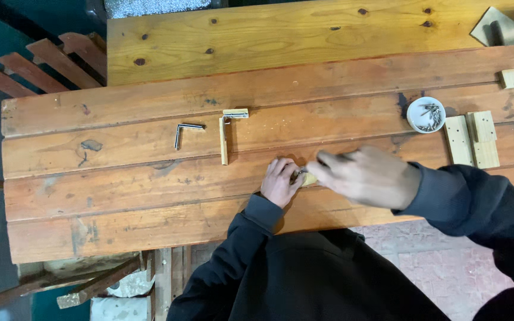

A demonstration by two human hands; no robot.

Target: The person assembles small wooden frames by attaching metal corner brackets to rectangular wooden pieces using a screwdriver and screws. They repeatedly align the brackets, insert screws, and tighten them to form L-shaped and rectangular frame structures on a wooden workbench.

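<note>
1. Far left on the plank workbench (120, 196): a bent metal L-bracket (185, 132) lies loose, well apart from both hands.
2. Just right of it: a thin pale wood strip (223, 141) stands on end toward a short crosspiece (235, 113), the two forming an L; a small metal fitting seems to sit in the corner, too small to be sure.
3. Left hand (279, 181): fingers curled down, pinning a small pale wooden piece (309, 178) to the bench near the front edge. Only its end shows between the hands.
4. Right hand (367, 177): blurred, over the same piece, touching or just above it. A dark slim thing near the fingertips may be a tool or fastener; the grip cannot be told.
5. Judgement: the step looks like fitting hardware to the small piece. Any next move calls for a steady hold from the left hand.
6. Right: a white dish of screws (426, 114), two drilled pale blocks (472, 139), a small cube (511, 78). None obstructs the hands.
</note>
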